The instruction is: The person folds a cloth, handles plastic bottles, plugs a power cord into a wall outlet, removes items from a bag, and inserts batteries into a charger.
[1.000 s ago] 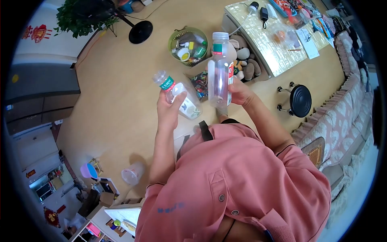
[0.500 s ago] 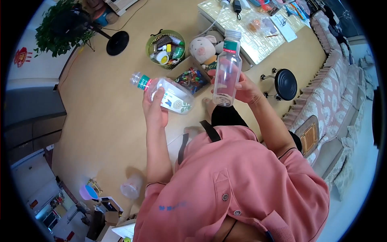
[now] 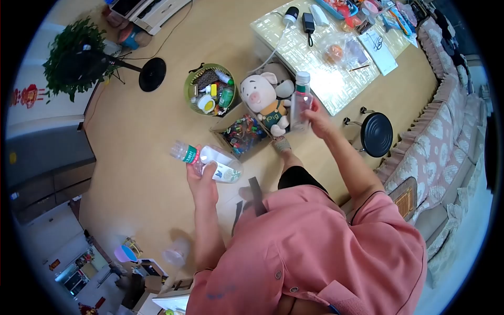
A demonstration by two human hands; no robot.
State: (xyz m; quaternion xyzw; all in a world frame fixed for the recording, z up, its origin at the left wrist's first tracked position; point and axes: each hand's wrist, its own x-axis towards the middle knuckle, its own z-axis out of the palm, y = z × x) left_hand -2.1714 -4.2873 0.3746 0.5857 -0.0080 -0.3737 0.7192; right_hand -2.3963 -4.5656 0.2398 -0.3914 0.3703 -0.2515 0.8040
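My left hand (image 3: pixel 205 184) is closed around a clear plastic bottle (image 3: pixel 224 164), which lies on its side with its neck to the left. This bottle has a green and red band at the neck and a white label with a blue butterfly. A second clear plastic bottle (image 3: pixel 300 107) is gripped by my right hand (image 3: pixel 317 119). It stands nearly upright, neck toward the top of the view, in front of the plush pig (image 3: pixel 258 95). Both bottles look empty. Whether either neck carries a cap is hard to make out.
An open box (image 3: pixel 223 126) of small colourful pieces sits beside a green basket (image 3: pixel 189 94) of bottles and tubs. Behind them is a table (image 3: pixel 336 97) with a cable and a plastic bag. A black stool (image 3: pixel 377 135), a patterned sofa (image 3: pixel 420 152) and a standing fan (image 3: pixel 152 74) surround the floor.
My right hand has moved its bottle farther out, beside the plush pig. My left hand and its bottle sit lower in view. The view has shifted, showing more of the table.
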